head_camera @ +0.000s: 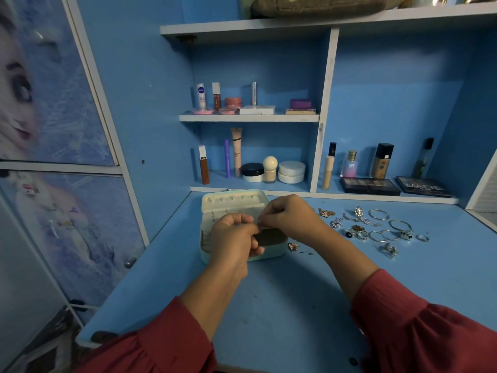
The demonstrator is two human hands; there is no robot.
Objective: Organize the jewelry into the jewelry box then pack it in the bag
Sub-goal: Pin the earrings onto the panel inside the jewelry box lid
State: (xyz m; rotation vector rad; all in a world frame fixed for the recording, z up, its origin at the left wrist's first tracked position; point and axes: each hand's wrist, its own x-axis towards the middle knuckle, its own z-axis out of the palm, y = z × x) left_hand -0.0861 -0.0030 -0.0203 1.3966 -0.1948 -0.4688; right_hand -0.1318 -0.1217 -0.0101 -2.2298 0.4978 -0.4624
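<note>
Organizing step, early on: jewelry box (215, 208) sits open on the tabletop (282, 305), lid up. Both hands work right above it. Left hand (234, 238) and right hand (289, 215) have fingertips meeting, each grip pinching something tiny between them (too small to identify, likely an earring or clasp). Most loose jewelry (376, 227) lies to the right, well apart from the box. Next, probably: seat the piece in a slot, then reach right for another. No bag clearly identifiable.
</note>
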